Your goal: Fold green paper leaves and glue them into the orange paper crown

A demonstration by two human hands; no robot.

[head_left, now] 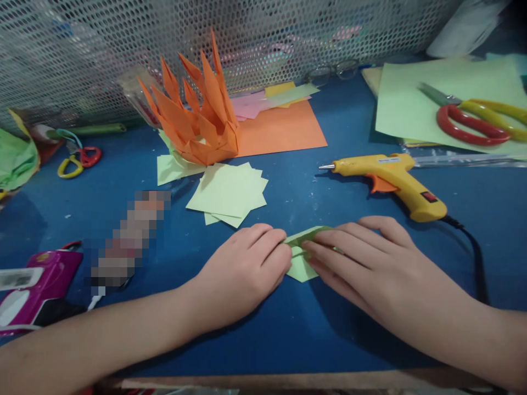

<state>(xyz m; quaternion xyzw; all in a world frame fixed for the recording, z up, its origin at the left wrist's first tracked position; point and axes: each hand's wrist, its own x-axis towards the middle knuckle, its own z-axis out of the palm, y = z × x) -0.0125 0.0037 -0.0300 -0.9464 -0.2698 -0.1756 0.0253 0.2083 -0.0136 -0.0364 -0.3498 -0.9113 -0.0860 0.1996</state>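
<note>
A small folded piece of light green paper (pixel 302 269) lies between my two hands, low over the blue table. My left hand (pixel 251 258) is closed with its curled fingers on the paper's left edge. From the other side my right hand (pixel 358 247) grips it, fingers laid over its right part and hiding much of it. Just beyond my left hand is a fanned stack of light green paper squares (pixel 228 192). Behind that stands an orange folded-paper crown shape with pointed tips (pixel 201 131).
A yellow glue gun (pixel 382 175) lies right, its black cord running toward me. Large red-and-yellow scissors (pixel 473 118) rest on green sheets (pixel 403 104). Small scissors (pixel 78 159), a purple device (pixel 45 280) and a pixelated object (pixel 127 241) are left. A perforated metal panel (pixel 102 55) borders the back.
</note>
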